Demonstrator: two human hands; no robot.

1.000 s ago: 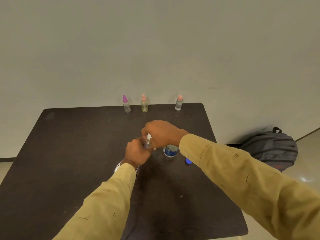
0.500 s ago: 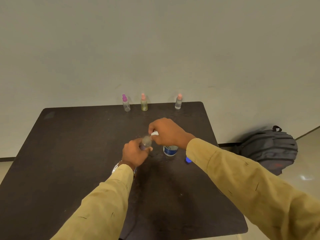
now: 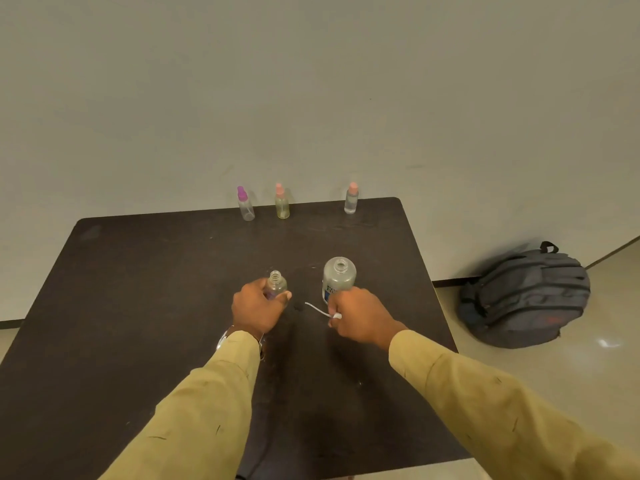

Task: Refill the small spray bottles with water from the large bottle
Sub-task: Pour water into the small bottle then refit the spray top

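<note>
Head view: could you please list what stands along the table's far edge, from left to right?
Purple-capped spray bottle → yellowish spray bottle with a pink cap → clear spray bottle with a pink cap.

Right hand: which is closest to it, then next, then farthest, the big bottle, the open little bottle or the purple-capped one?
1. Large bottle, right beside the right hand.
2. Open small bottle, in the left hand.
3. Purple-capped spray bottle, at the back edge of the table.

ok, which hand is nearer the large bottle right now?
Right. The right hand sits just in front of the large bottle, pinching the spray pump. The left hand is off to its left, gripping a small bottle.
</note>
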